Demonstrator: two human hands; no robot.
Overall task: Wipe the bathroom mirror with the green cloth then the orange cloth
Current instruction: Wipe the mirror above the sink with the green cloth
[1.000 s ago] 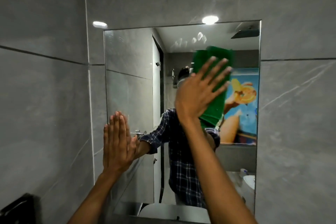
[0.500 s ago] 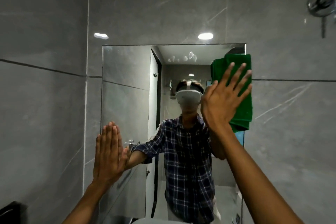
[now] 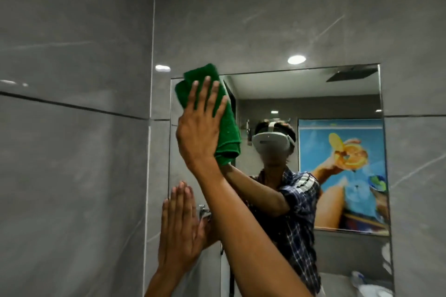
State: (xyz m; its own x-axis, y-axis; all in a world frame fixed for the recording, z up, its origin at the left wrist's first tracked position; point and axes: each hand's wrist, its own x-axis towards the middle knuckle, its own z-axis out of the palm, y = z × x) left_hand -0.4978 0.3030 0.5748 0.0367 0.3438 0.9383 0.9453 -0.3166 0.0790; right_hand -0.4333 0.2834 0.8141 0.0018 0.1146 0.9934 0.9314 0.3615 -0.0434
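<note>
The frameless rectangular mirror [image 3: 313, 99] hangs on a grey tiled wall. My right hand [image 3: 199, 125] presses the folded green cloth [image 3: 226, 128] flat against the mirror's top left corner, fingers spread, the cloth's top edge poking just over the mirror's rim. My left hand [image 3: 179, 226] lies flat and open against the mirror's lower left edge, holding nothing. My right forearm crosses in front of the glass from the bottom middle. The orange cloth is not in view.
Grey marble-look wall tiles [image 3: 72, 176] surround the mirror, with a corner joint just left of it. The mirror reflects a person in a checked shirt, a colourful poster [image 3: 342, 171], a ceiling light and a white basin at the bottom right.
My right hand has swept the green cloth from the mirror's top right corner across to its top left corner. My left hand has stayed flat on the lower left edge.
</note>
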